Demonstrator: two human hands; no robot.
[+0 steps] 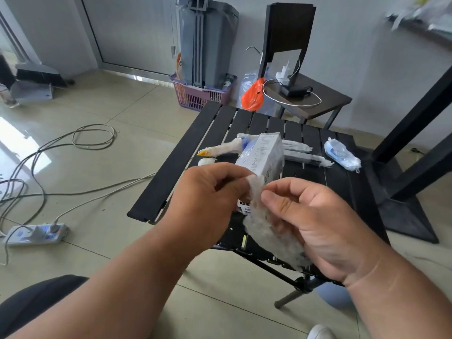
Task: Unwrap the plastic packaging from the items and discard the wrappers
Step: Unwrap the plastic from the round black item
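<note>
Tiled floor, pale; glare at 9 o'clock. Grey wall at 12. Black slatted table centre. Dark chair at 1. Cables and power strip at 9.

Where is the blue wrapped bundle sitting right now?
In the head view, the blue wrapped bundle lies at the far right of the black slatted table, right of the wrapped sticks.

We note bright daylight from the left, with glare on the floor tiles. Shadows are soft. Edges bow from wide-angle distortion; the upper right corner is blurred.
</note>
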